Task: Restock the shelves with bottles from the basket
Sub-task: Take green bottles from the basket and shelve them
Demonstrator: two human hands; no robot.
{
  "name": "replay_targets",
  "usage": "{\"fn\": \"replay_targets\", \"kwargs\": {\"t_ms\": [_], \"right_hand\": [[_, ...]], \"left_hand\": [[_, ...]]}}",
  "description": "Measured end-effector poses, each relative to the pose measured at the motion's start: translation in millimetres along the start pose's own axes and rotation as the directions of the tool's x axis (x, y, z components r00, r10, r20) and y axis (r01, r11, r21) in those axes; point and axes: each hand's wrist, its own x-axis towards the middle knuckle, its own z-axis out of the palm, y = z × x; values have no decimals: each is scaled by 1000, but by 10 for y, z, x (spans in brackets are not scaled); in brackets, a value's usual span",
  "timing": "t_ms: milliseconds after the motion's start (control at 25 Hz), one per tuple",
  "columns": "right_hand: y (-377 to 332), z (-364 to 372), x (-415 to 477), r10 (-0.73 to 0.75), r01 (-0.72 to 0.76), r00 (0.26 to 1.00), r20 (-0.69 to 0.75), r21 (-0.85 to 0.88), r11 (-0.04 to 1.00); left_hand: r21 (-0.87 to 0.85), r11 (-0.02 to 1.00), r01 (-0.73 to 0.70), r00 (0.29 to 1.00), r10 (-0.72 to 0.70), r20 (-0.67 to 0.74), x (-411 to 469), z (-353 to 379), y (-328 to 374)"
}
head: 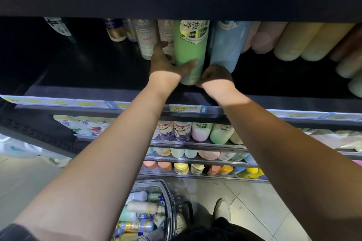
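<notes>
Mid-placement, the left hand (166,62) and right hand (215,76) clasp the tall green plastic bottle (191,49) on the black shelf (98,78); next it likely needs seating upright, then releasing.

At middle left the shelf (82,82) has bare room for a hand. White bottles (146,39) and the green bottle (191,45) close the centre; pastel bottles (293,41) fill the right.

A tall bottle (191,49) stands on the shelf (88,76), gripped between the left hand (166,64) and the right hand (215,76), with other bottles (225,49) beside and behind it. Below, a basket (168,197) holding bottles sits on the floor (254,201).
</notes>
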Motion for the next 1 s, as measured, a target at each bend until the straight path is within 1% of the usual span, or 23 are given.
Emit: {"fn": "replay_targets", "kwargs": {"t_ms": [120, 200, 240, 360, 560, 720, 840, 1000], "right_hand": [[216, -66, 42, 70, -66, 989, -127, 33, 997], [340, -152, 35, 95, -82, 980, -177, 81, 993], [369, -190, 41, 79, -64, 979, -189, 84, 994], [383, -250, 37, 24, -11, 980, -197, 68, 998], [403, -236, 79, 2, 9, 978, -207, 52, 999], [424, -227, 114, 33, -11, 976, -214, 102, 995], [431, -230, 125, 54, -27, 976, -209, 130, 991], [429, -224, 173, 39, -15, 978, -206, 113, 993]], "left_hand": [[78, 997, 6, 1000, -4, -18, -17, 83, -91], [74, 997, 16, 999, -13, -35, 8, 127, -71], [54, 998, 20, 999, -18, -45, 11, 150, -58], [13, 1000, 17, 998, -16, -57, 32, 200, -55], [65, 997, -29, 999, 30, -24, 81, 264, -30], [156, 985, -70, 998, 68, 19, 114, 305, 8], [168, 983, -75, 997, 72, 21, 141, 333, -12], [204, 976, -70, 998, 68, 19, 143, 344, -12]]}}
